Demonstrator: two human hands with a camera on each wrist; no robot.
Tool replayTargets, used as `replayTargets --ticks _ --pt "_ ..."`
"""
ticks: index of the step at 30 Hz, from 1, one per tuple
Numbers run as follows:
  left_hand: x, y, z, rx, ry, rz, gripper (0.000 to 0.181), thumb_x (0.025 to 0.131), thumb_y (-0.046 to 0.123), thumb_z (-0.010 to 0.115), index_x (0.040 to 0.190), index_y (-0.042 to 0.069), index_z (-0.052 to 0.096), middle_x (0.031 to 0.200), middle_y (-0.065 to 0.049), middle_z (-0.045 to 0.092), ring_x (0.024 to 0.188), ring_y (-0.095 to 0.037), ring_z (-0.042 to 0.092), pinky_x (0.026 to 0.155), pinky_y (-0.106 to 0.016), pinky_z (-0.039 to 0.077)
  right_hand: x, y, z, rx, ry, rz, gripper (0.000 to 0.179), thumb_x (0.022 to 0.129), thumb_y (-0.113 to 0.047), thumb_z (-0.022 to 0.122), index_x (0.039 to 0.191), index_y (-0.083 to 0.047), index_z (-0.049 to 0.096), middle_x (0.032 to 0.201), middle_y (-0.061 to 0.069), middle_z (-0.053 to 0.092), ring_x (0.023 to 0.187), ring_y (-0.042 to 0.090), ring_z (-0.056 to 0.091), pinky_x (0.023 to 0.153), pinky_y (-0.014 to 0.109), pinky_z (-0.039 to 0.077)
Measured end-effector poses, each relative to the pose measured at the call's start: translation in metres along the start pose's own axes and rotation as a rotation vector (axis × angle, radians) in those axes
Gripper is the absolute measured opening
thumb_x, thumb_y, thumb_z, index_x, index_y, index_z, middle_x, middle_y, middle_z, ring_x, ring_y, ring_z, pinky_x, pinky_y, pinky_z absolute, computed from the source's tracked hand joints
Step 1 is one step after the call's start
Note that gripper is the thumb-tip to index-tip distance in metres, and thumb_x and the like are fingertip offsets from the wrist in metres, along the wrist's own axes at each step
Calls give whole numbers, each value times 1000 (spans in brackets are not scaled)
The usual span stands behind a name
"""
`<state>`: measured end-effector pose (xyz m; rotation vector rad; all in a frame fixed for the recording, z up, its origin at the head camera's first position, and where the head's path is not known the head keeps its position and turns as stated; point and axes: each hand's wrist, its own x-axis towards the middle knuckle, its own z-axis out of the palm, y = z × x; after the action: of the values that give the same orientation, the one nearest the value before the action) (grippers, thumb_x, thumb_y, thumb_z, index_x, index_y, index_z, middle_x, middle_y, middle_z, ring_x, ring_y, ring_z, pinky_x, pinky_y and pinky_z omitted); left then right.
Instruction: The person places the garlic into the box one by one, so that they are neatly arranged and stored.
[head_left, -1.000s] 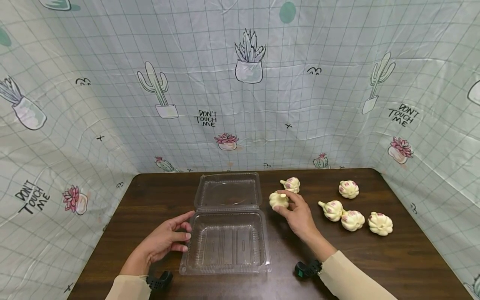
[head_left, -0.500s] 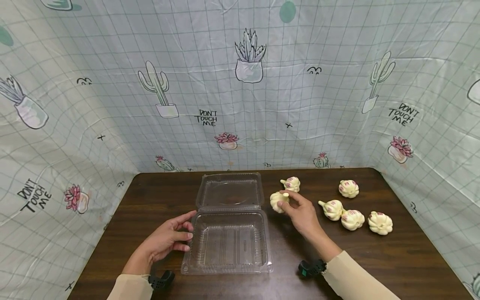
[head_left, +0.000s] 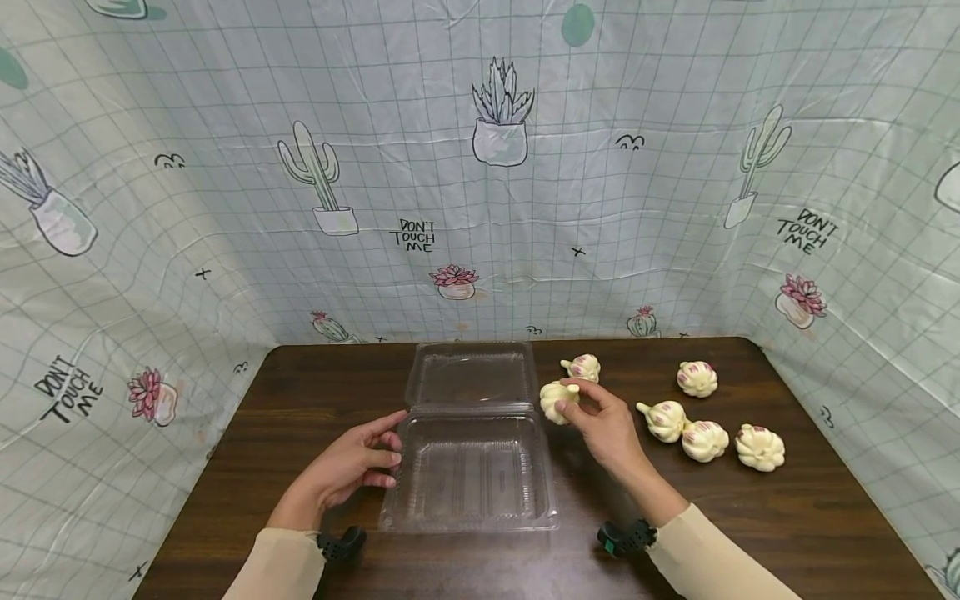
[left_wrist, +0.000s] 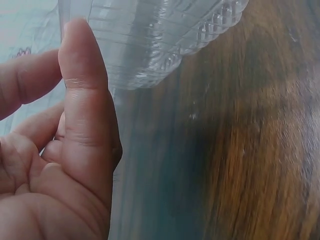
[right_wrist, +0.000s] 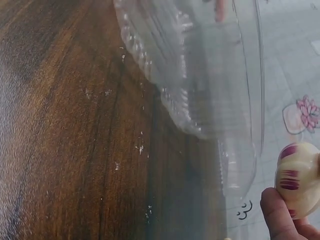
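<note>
In the head view, my right hand (head_left: pixel 611 429) pinches a cream garlic bulb (head_left: pixel 555 402) between thumb and fingers, just right of a hinged clear plastic container (head_left: pixel 551 500). Purple streaks show on this bulb (right_wrist: pixel 295 182) in the right wrist view. The container's lid (head_left: pixel 472 375) lies folded back toward the curtain, and nothing is inside the base. My left hand (head_left: pixel 348 467) touches the base's left side, index finger reaching to the hinge corner. Up close in the left wrist view, the thumb (left_wrist: pixel 85 95) overlaps the rim, with the fingers loosely bent.
One garlic bulb (head_left: pixel 583 367) lies behind the right hand. To the right are another bulb (head_left: pixel 697 378) at the back, a touching pair (head_left: pixel 666 421), and one more bulb (head_left: pixel 761 447). A printed curtain (head_left: pixel 495 250) surrounds the brown table (head_left: pixel 315 387) at the back and sides.
The container has slid to the right and slightly away along with my left hand. My right hand has turned the garlic bulb a little, staying in nearly the same place.
</note>
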<state>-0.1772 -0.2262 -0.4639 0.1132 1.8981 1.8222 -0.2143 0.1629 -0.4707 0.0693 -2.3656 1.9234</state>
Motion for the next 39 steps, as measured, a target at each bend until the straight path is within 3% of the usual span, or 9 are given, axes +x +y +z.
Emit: replayTargets --ticks 9,17,22,32,39 --pt "8 -2 6 -4 18 25 74 105 0 58 169 7 21 114 -10 47 83 -17 56 72 -27 63 -1 -8 0 -17 8 -14 37 97 -6 75 133 -1 70 128 26 69 92 -1 71 74 18 60" --pt "5 -1 8 -16 -27 19 81 104 -2 60 170 8 16 124 -15 44 89 -19 57 82 -37 66 -3 -30 8 -109 -28 -14 36 97 -10 76 132 -4 72 134 22 69 116 29 72 76 14 57" --pt "6 -2 10 -30 -41 31 84 101 -5 62 170 9 17 119 -13 47 84 -18 58 77 -36 66 -7 -47 26 -106 -98 -17 37 95 -6 77 132 -5 72 134 21 67 113 30 73 75 17 56" --pt "9 -3 12 -36 -18 28 83 100 -8 61 170 10 20 115 -12 47 77 -17 62 72 -30 65 -18 -61 77 50 -278 27 41 97 -4 74 137 -2 68 137 24 64 105 31 76 78 39 67" --pt "11 -6 13 -31 -12 34 83 100 -8 63 170 9 21 120 -14 45 77 -17 61 72 -30 65 -23 -55 99 6 -287 24 35 95 -2 75 130 1 70 124 22 68 94 23 75 76 38 66"
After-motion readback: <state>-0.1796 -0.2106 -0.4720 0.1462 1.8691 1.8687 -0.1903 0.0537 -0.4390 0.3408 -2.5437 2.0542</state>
